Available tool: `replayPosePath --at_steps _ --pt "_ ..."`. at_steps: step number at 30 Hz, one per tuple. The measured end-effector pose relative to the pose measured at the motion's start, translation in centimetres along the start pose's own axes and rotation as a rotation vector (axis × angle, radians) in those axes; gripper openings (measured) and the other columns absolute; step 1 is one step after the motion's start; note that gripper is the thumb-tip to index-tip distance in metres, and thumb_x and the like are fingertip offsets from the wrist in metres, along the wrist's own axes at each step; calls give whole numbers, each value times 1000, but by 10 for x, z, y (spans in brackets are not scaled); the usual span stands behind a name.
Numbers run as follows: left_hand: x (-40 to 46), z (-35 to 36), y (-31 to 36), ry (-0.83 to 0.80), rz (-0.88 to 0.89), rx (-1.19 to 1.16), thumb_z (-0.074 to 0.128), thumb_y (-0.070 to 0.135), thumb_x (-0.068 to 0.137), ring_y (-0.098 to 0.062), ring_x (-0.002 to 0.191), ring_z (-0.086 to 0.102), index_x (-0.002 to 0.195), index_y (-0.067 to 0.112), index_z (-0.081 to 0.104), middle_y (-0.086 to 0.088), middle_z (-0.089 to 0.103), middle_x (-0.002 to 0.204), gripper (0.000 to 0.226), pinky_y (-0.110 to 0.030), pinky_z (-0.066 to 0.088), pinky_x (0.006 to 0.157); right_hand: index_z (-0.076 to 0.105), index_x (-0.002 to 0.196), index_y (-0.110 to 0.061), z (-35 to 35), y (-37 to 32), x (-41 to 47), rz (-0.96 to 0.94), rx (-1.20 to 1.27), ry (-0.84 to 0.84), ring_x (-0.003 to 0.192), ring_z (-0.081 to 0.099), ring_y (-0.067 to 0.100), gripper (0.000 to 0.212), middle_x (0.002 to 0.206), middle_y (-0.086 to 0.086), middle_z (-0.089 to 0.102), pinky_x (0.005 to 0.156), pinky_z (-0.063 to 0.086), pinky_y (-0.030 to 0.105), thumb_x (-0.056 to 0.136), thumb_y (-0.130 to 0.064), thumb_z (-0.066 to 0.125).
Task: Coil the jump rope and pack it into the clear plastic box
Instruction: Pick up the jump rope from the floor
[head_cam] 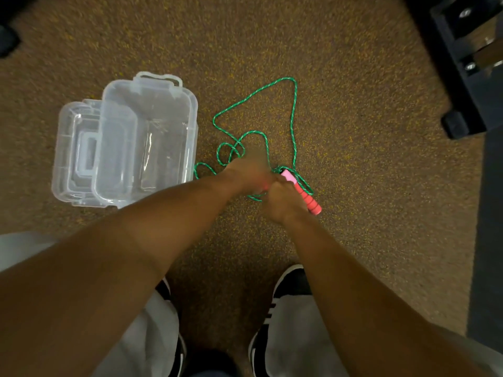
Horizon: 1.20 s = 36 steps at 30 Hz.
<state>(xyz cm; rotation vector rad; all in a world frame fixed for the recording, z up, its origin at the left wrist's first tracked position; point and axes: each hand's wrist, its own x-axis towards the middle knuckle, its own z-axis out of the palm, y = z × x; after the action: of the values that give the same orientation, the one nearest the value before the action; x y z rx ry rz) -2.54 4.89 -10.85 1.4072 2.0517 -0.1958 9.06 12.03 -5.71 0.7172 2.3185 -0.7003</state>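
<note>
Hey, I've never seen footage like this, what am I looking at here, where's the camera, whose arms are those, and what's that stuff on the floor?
This is one picture, from a camera worn on a person's head, looking down, so the arms and shoes are the wearer's own. No robot is involved. On the speckled carpet lies a green rope, mostly loose, with some loops around a pink handle. The right hand grips that handle. The left hand is blurred; it is at the rope, but its grip is unclear. To the left sits an open clear box, holding nothing, partly over its lid.
</note>
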Motion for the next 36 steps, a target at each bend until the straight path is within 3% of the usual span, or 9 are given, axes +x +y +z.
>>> replayPosePath --at_steps 4,10,15,19,24,26,28,32,36 --pt "-29 -47 1 11 67 -80 62 48 92 -40 104 68 119 18 59 -18 70 112 41 -42 53 78 37 149 -11 -26 0 -18 0 2 38 136 47 40 63 146 17 48 110 44 49 92 -15 63" --pt "-93 -125 -31 98 132 -82 50 79 78 -20 75 60 103 29 71 5 70 84 59 -35 52 69 53 132 -16 -61 -26 -42 -24 -90 159 121 62 38 39 128 17 67 102 46 46 95 -28 62" --pt "-165 -155 -49 252 125 -151 66 54 92 -19 74 62 106 24 72 1 73 87 34 -32 44 66 50 132 -21 -80 -37 -77 -93 -74 321 116 65 40 42 118 17 72 101 45 50 94 -26 65" --pt "-216 -167 -47 330 62 -132 62 49 96 -24 77 62 113 21 70 5 63 83 34 -31 37 66 61 129 -24 -89 -38 -108 -12 -159 363 118 64 35 31 120 13 72 106 42 50 99 -29 59" --pt "-259 -163 -37 458 -56 -108 51 55 99 -29 76 61 112 24 66 0 65 84 37 -36 45 68 45 146 -19 -87 -29 -133 214 -238 98 140 45 40 71 153 19 45 116 34 57 81 -34 70" --pt "-269 -160 -28 485 -55 -107 47 58 99 -28 74 60 110 26 63 -4 70 87 38 -36 45 67 41 145 -20 -87 -34 -145 109 -3 58 131 53 33 77 147 10 52 109 44 43 76 -34 72" --pt "-278 -159 -17 508 -36 -127 46 57 101 -27 75 64 110 29 62 -3 73 88 34 -36 49 68 39 147 -18 -90 -47 -159 -57 290 185 124 56 27 67 138 8 57 100 44 32 88 -23 70" --pt "-302 -159 7 611 95 -403 45 44 106 -15 75 68 111 27 62 8 75 89 24 -33 50 70 66 118 -16 -95 -62 -171 -304 361 555 90 66 32 20 101 17 74 78 47 36 100 -21 57" --pt "-328 -160 23 701 136 -606 42 38 108 -13 86 69 109 22 60 6 76 96 24 -35 52 78 70 95 -19 -100 -68 -188 -385 476 597 89 68 27 24 94 4 76 87 53 44 103 -28 49"
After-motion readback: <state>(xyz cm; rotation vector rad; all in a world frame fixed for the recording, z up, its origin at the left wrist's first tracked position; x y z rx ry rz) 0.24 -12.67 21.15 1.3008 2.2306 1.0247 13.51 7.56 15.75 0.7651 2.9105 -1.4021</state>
